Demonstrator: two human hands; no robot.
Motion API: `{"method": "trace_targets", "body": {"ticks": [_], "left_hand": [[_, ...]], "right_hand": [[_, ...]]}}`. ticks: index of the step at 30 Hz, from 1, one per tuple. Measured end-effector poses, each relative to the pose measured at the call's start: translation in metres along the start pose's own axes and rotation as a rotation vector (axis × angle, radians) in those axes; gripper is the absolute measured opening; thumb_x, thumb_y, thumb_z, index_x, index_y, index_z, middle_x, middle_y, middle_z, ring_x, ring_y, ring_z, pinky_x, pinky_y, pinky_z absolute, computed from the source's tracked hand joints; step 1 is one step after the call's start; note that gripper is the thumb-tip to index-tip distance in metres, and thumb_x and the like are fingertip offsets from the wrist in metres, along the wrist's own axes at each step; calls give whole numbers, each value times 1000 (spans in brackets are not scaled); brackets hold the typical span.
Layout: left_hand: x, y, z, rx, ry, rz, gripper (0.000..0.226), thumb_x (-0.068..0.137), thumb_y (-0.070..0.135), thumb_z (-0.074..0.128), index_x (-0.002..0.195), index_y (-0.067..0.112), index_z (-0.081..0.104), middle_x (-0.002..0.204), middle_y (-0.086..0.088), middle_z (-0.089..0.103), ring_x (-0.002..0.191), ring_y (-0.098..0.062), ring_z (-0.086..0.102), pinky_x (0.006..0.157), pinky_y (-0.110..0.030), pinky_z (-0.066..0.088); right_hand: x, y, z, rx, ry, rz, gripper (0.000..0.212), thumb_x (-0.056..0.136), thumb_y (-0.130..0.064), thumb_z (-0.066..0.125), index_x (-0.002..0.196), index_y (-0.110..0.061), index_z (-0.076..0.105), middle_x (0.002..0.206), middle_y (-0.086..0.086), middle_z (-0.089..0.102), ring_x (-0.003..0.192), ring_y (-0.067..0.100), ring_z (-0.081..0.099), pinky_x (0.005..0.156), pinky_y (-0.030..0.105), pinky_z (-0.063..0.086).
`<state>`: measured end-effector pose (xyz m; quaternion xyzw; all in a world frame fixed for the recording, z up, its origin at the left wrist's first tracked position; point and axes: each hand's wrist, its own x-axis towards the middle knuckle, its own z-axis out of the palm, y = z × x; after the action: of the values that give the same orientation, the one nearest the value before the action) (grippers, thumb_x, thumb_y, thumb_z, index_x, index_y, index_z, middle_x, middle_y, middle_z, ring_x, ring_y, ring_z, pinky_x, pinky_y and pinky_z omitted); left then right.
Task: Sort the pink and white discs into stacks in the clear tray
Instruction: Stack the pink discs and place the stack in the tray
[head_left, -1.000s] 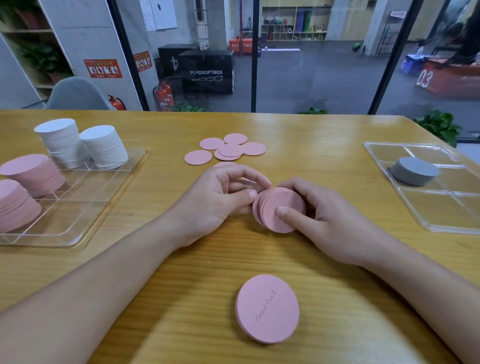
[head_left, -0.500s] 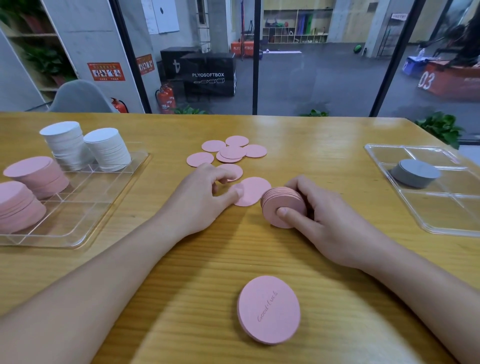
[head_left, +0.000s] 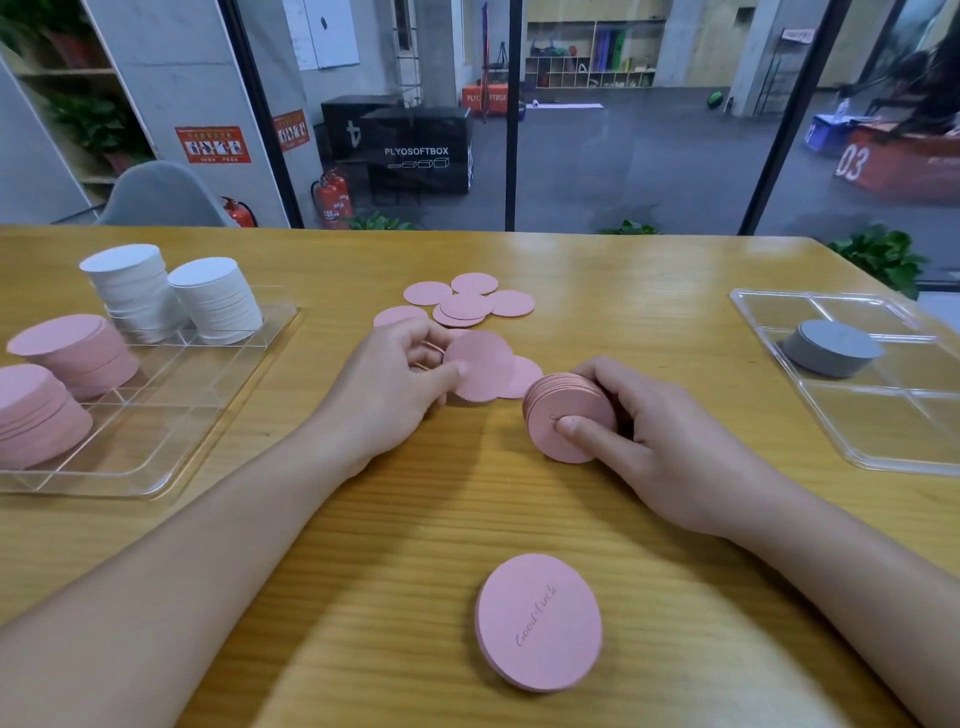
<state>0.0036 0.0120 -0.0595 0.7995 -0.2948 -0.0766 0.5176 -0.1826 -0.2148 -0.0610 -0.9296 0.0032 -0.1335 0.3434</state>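
I sit at a wide wooden table (head_left: 597, 291) that fills the lower view, with a glass wall behind it.

On my left lies a clear tray (head_left: 208, 395) divided into compartments. Its far compartments hold two upright white stacks (head_left: 171, 299) side by side; nearer me are two pink stacks (head_left: 62, 374), both leaning a little. On my right lies a second clear tray (head_left: 893, 441) with a grey stack (head_left: 831, 347) in one of its middle compartments.

My right hand (head_left: 670, 441) is curled round a held pink stack (head_left: 569, 415), tipped on its edge against the table, thumb pressing its near face and fingers behind it. My left hand (head_left: 395, 384) pinches a single pink disc (head_left: 480, 366) between thumb and fingers, lifted and tilted just left of that held stack; I cannot tell whether more discs sit behind it in my fingers. Another flat disc (head_left: 524, 376) peeks out beneath it on the table.

Beyond my hands, a small scatter of loose pink discs (head_left: 467, 301) lies flat, some overlapping. Close to me, between my forearms, rests a thicker pink pile (head_left: 537, 621) with "Good Luck" written on top.
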Motion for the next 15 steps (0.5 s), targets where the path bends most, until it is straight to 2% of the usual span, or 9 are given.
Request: {"method": "trace_targets", "body": {"ticks": [2, 4, 7, 10, 12, 14, 15], "left_hand": [[0, 1, 0, -126, 25, -30, 5, 104, 19, 76, 102, 18, 80, 87, -7, 81, 71, -17, 71, 75, -37, 56], [1, 2, 1, -224, 28, -65, 18, 107, 27, 74, 100, 14, 83, 96, -11, 83, 88, -29, 80, 84, -39, 64], [1, 4, 3, -256, -28, -69, 31, 109, 35, 69, 103, 10, 85, 109, -4, 85, 104, -24, 81, 94, -38, 66], [1, 4, 3, -297, -37, -60, 34, 107, 36, 73, 96, 6, 85, 105, -6, 84, 102, -24, 79, 97, -39, 65], [1, 4, 2, -322, -16, -58, 25, 101, 31, 82, 89, 9, 85, 100, -7, 83, 96, -24, 79, 99, -43, 65], [-1, 5, 0, -282, -23, -34, 8, 94, 20, 88, 95, 12, 86, 102, -3, 84, 95, -23, 78, 98, -44, 63], [-3, 6, -1, -260, -29, -19, 9, 92, 15, 89, 100, 14, 85, 104, -3, 84, 93, -22, 77, 96, -43, 62]], "right_hand": [[0, 0, 0, 3, 3, 5, 12, 107, -40, 67, 117, -38, 62, 101, -22, 71, 93, 7, 65, 75, 21, 50], [0, 0, -1, 4, 6, 6, 11, 107, -40, 67, 117, -39, 62, 101, -22, 71, 93, 7, 66, 75, 21, 50], [0, 1, -1, 9, 7, 5, 11, 106, -41, 67, 116, -39, 62, 101, -20, 72, 93, 9, 66, 75, 22, 50], [0, 1, -1, 5, 7, 1, 11, 106, -41, 67, 116, -41, 62, 102, -21, 72, 93, 8, 67, 75, 23, 51], [1, 1, -1, 5, 6, 2, 11, 106, -41, 67, 115, -41, 62, 102, -21, 72, 93, 8, 67, 75, 22, 51], [0, 2, -1, 9, 5, 4, 10, 106, -41, 67, 115, -41, 62, 102, -21, 72, 93, 8, 66, 75, 22, 50], [1, 2, -1, 9, 4, 6, 10, 106, -42, 67, 115, -41, 62, 102, -21, 72, 93, 8, 66, 75, 23, 51]]}}
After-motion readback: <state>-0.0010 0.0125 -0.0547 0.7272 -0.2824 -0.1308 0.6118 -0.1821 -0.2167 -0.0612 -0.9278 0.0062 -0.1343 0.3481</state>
